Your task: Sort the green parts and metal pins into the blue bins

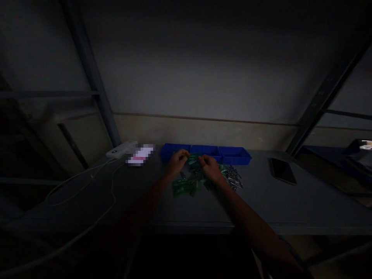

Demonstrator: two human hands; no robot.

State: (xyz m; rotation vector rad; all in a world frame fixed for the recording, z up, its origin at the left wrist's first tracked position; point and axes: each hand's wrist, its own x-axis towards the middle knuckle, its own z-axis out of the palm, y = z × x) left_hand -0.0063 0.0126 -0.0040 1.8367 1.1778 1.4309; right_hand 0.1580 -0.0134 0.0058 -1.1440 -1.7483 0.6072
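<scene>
My left hand and my right hand are raised over the table, both closed on a small green plastic bag stretched between them. Its contents are too dark to make out. Below my hands lie more green plastic bags in a loose heap. Beside my right wrist is a pile of shiny metal pieces that look like screws or bolts. Just behind my hands stand blue plastic bins in a row, partly covered by my fingers.
A lit phone with a blurred screen and a white power strip with cables lie at the left. A dark phone rests on the grey table at the right. Metal shelf posts frame the dim workplace, with a wall behind.
</scene>
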